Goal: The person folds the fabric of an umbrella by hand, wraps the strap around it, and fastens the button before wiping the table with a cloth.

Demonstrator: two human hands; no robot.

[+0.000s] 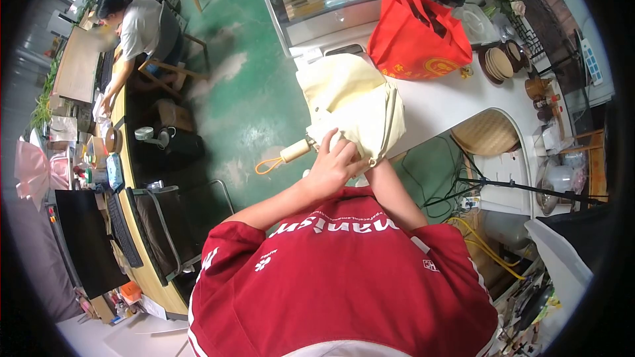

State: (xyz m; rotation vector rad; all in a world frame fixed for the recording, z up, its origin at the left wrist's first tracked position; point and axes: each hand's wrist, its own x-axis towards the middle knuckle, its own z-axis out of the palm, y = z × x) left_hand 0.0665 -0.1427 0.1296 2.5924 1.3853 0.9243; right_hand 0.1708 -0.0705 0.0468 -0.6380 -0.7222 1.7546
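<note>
A cream folding umbrella [354, 96] is in front of my chest, its canopy loosely gathered and its pale handle [295, 151] pointing left with a tan wrist loop. My left hand [336, 166] is closed on the fabric near the handle end, its fingers bent and pressed to the cloth. From the right, my right hand [376, 166] reaches under the umbrella. Only the wrist area shows there; the fingers are hidden behind the canopy. The canopy's far end overlaps the edge of the white table [430, 102].
On the table stand a red tote bag [420, 39], a dark phone [344, 49] and stacked round coasters [497, 64]. A black tripod leg [522, 187] and cables cross the right side. A person [140, 30] sits at the left desk; a black chair [162, 225] is nearer.
</note>
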